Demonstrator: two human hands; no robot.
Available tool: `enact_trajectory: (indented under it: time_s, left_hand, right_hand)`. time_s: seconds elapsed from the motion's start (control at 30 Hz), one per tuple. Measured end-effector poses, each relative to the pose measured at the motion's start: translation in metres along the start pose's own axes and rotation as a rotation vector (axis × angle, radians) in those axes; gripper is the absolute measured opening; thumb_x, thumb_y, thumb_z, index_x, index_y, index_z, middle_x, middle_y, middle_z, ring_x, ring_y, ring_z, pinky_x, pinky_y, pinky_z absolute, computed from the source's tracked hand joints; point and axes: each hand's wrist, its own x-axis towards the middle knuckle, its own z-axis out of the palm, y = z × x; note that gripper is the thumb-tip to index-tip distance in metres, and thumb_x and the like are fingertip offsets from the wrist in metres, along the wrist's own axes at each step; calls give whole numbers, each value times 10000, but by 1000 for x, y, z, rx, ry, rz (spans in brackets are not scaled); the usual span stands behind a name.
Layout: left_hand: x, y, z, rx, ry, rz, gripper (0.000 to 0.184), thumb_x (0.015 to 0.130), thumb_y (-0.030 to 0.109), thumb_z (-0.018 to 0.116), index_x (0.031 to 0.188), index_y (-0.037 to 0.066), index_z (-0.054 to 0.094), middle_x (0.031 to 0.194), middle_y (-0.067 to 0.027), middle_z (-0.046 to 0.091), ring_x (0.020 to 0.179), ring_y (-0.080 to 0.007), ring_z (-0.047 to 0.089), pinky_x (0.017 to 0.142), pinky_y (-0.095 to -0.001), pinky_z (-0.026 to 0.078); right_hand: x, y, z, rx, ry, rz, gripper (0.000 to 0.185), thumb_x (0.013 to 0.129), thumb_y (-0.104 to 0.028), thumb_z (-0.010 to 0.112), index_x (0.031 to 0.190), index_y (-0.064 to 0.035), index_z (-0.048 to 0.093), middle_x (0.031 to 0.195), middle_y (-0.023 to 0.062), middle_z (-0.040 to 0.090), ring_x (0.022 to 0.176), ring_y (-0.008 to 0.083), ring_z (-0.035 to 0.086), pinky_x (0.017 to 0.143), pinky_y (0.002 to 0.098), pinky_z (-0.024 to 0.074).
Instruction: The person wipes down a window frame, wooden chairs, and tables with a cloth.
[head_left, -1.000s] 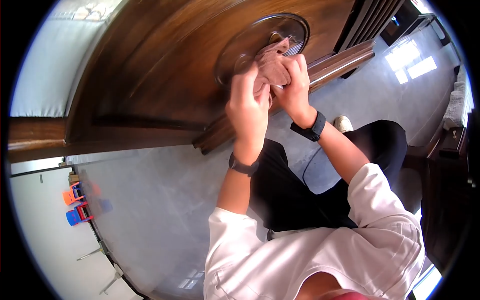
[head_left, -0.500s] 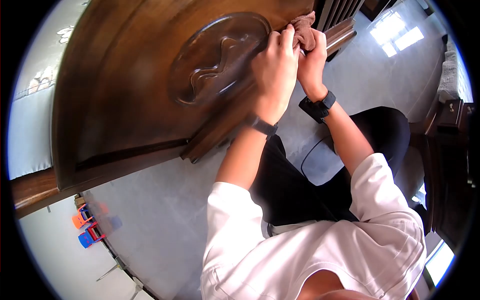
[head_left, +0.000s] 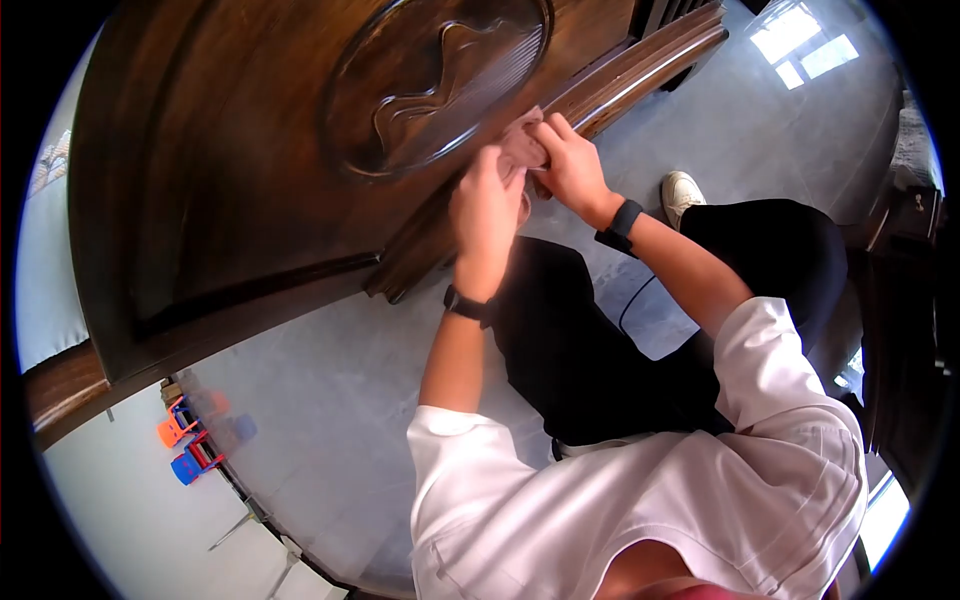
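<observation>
A brownish-pink cloth (head_left: 522,146) is bunched up between my two hands. My left hand (head_left: 487,212) is closed on its near side, fingers pinching the fabric. On the other side my right hand (head_left: 572,168) grips it too. Both hands are in front of the lower edge of a dark, glossy wooden panel (head_left: 250,200), close to its projecting rail (head_left: 620,85); whether the cloth touches the wood, I cannot tell. Above the hands, the panel bears a carved oval (head_left: 440,85) with a wavy relief. A black band sits on each wrist.
Grey polished floor (head_left: 300,400) spreads below and behind the panel. Small orange and blue chairs (head_left: 188,455) stand by the wall at lower left. Dark furniture (head_left: 900,290) is at the right. A thin black cord (head_left: 630,305) hangs near my bent legs.
Both hands have come down and left with the cloth, from the panel's far upper edge to below the carved oval. The view has shifted slightly, and a light shoe now shows.
</observation>
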Motion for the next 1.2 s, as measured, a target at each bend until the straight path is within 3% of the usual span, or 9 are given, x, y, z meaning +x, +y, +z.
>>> enact_trajectory:
  time_s: [0.4,0.5,0.6,0.7,0.73,0.93,1.1,1.17,1.2]
  left_hand:
    - [53,27,67,-30,-67,270,275,877,172,679,1117,69,593,1048,-179,660,953,-407,632,795,-477,532]
    - [48,21,62,-58,-61,267,266,884,176,668,1118,75,593,1057,-181,663,966,-405,632,806,-473,534]
    - [37,3,54,8,0,330,343,897,225,682,1189,93,561,998,-164,670,827,-375,683,700,-456,560]
    - [14,-8,25,-93,-18,187,344,893,179,687,1219,123,591,1127,-176,667,968,-414,649,811,-471,543]
    - [4,-17,18,-42,42,203,399,897,186,694,1276,140,576,1131,-168,670,956,-409,659,790,-465,550]
    - [-26,-48,-5,-7,60,165,311,901,184,686,1198,111,629,1037,-153,677,903,-383,661,752,-439,544]
    - [-7,-32,11,-30,48,220,222,904,159,660,1107,73,628,1017,-176,675,898,-408,655,762,-456,541]
    - [5,-30,26,-53,76,308,194,914,181,650,1083,100,600,910,-146,640,832,-370,642,689,-471,522]
    - [10,-26,29,-64,58,307,190,914,185,651,1075,97,599,898,-148,641,832,-372,642,688,-474,520]
  right_hand:
    - [7,51,-22,-153,222,199,426,717,-54,699,1120,-96,567,1052,145,551,913,430,591,747,473,513]
    - [7,44,-16,-178,199,253,431,723,-56,692,1132,-95,565,1058,143,546,918,427,591,751,470,515]
    - [2,29,-9,-186,111,253,423,735,-64,684,1139,-104,564,1081,147,582,925,428,603,759,474,521]
    - [-3,11,2,-126,-2,197,387,750,-69,668,1124,-122,583,1102,139,625,928,419,623,761,471,535]
    - [-3,3,4,-104,-101,217,396,728,-109,714,1093,-82,562,1095,183,644,955,436,614,775,491,527]
    - [-11,-30,25,-58,-284,154,322,760,-126,697,1039,-82,544,1073,136,639,915,402,629,727,479,535]
    - [-8,-18,11,-143,-191,164,382,759,-153,709,1113,-87,581,1107,137,644,928,402,631,759,472,540]
    - [-4,-11,1,-235,-148,133,365,758,-142,706,1097,-87,582,1078,138,653,910,407,634,753,472,539]
    - [-1,-5,0,-216,-148,233,356,757,-136,711,1084,-87,580,1059,133,658,895,405,637,742,468,539]
